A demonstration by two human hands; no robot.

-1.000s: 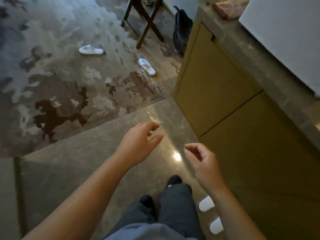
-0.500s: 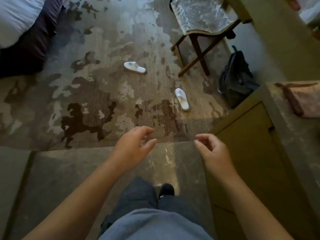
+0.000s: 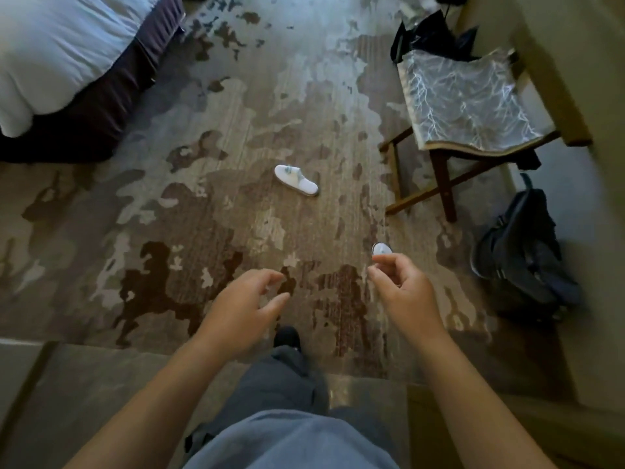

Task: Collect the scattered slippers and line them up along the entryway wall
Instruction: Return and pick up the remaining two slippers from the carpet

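Note:
A white slipper (image 3: pixel 296 180) lies on its own in the middle of the patterned carpet (image 3: pixel 209 204). A second white slipper (image 3: pixel 381 248) lies nearer me, mostly hidden behind my right hand; only its far end shows. My left hand (image 3: pixel 242 307) is held out over the carpet's near edge, empty, with the fingers loosely curled and apart. My right hand (image 3: pixel 406 292) hovers in front of the nearer slipper, empty, thumb and forefinger close together. Neither hand touches a slipper.
A bed (image 3: pixel 57 59) with white bedding fills the top left. A folding luggage stand (image 3: pixel 463 106) stands at the right, a dark bag (image 3: pixel 422 35) behind it and a dark backpack (image 3: pixel 521 255) on the floor beside it. Stone floor (image 3: pixel 88 394) lies under my feet.
I have stepped from the stone floor toward the carpet and the view has swung off the cabinet. Both slippers are closer now. My right hand now covers most of the nearer one.

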